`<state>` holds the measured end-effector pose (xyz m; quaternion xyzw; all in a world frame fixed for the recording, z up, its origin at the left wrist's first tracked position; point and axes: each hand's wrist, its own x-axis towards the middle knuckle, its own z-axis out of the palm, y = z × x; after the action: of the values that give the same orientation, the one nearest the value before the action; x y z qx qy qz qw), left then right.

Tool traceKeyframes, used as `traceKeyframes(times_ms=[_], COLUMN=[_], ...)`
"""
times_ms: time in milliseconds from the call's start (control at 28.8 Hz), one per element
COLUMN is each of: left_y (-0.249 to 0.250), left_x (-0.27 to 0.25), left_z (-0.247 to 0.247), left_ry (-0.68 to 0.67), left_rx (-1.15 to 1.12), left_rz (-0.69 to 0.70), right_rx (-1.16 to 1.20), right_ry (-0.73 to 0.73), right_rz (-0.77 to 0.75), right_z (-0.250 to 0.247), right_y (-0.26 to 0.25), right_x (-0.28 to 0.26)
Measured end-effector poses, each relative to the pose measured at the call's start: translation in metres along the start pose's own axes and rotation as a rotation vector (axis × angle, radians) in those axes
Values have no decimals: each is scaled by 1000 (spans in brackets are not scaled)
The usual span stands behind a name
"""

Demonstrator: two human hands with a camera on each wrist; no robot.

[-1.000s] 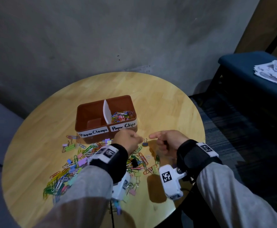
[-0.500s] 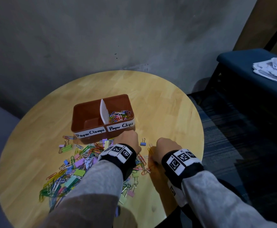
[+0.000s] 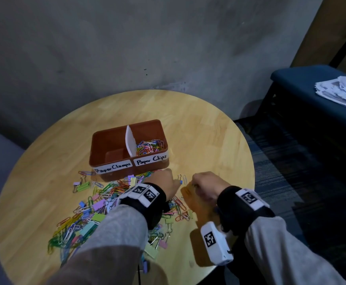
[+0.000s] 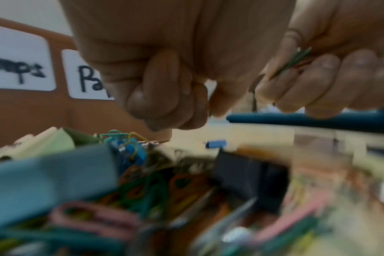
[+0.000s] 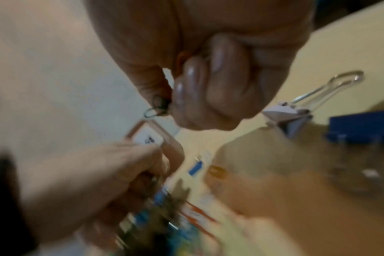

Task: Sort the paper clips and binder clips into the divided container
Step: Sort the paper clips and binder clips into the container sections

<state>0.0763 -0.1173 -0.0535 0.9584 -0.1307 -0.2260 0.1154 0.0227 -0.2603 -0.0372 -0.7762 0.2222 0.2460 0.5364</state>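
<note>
The brown divided container [image 3: 98, 145] stands mid-table; its right half, labelled "Paper Clips", holds coloured paper clips [image 3: 149, 146], and the left half, labelled "Paper Clamps", looks empty. A mixed pile of paper clips and binder clips [image 3: 94, 208] lies in front of it. My left hand [image 3: 166, 181] is down at the pile's right edge with its fingers [image 4: 164, 97] curled tight, seemingly pinching paper clips. Just to its right, my right hand [image 3: 201, 184] pinches thin paper clips [image 5: 156, 110] between thumb and fingers. A small blue binder clip [image 3: 180, 182] lies between the hands.
The round wooden table [image 3: 209, 140] has bare wood on its right and far sides. A white binder clip [image 5: 289, 114] and a black one [image 4: 248, 175] lie near the hands. A blue bench [image 3: 301, 83] with papers [image 3: 342, 91] stands at the right.
Both hands have dropped from just above the table down to the pile's right edge and turned palm-down. The container has not moved.
</note>
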Motion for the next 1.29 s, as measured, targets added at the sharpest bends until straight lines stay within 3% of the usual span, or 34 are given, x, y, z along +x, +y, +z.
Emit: traceKeyframes(times_ms=[69,174,243,347,452,521,660,729,799,938,1146,1285], left_y=[-1,3,3,2,-1,-6,-20,-24,-28,-36,-33,-32], left_x=[-3,-17,-30,-44,-52,-51,-36,-28,-19,0,-2,-9], left_z=[-6,-22,-32,-43,-52,-61,-91,-107,-120,-128,-123,-125], left_ry=[30,-11,-76,-109,-191,-205,-116,-20,61,64,93,69], left_rx=[-276,-1000,-1359,-1627,-1719,-1701,-1600,-1634,-1698,-1693,-1765,-1757], left_rz=[-16,-156,-149,-90,-78,-106,-236,-276,-320,-358,-253,-214], right_rx=[428,866,994,1029,935,751,205,102,204,526,646,612], right_ry=[-152,-361,-440,-496,-510,-473,-233,-136,-97,-42,-191,-154], right_rz=[18,-56,-112,-105,7,70,88,69,48,-13,-67,-129], right_z=[-9,-15,-13,-6,0,-1,-8,-11,-11,0,13,18], right_y=[-2,-6,-9,-16,-27,-39,-77,-100,-121,-152,-150,-144], right_x=[-5,-13,-16,-18,-17,-12,-1,6,13,28,34,27])
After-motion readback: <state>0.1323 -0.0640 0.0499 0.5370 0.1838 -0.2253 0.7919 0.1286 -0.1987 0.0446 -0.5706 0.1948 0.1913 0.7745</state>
